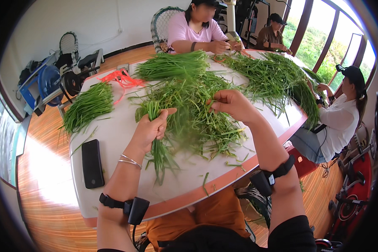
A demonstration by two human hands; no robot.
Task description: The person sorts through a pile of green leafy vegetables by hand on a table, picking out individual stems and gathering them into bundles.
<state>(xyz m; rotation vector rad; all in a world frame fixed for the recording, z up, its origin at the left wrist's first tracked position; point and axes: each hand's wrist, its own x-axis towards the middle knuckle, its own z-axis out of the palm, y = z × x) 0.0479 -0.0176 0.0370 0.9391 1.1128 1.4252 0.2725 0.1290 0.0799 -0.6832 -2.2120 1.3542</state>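
A small bunch of long green leaves [158,153], like garlic chives, is gripped in my left hand [152,126]. Its blades hang below the fist and its other ends stick up above it. My right hand [232,105] is over the loose pile, thumb and fingers pinched together; what they hold, if anything, is too small to make out. Between and beyond my hands spreads a messy heap of loose leaves and trimmings [197,113]. A neat stack of leaves [172,65] lies behind it. Another tidy bundle [89,105] rests at the left.
Red plastic ties [122,80] lie between the bundles. A black phone [92,164] sits near the left edge of the white table [117,130]. Three people sit around the far and right sides, by another leafy pile [273,77]. Exercise equipment [50,84] stands at the left.
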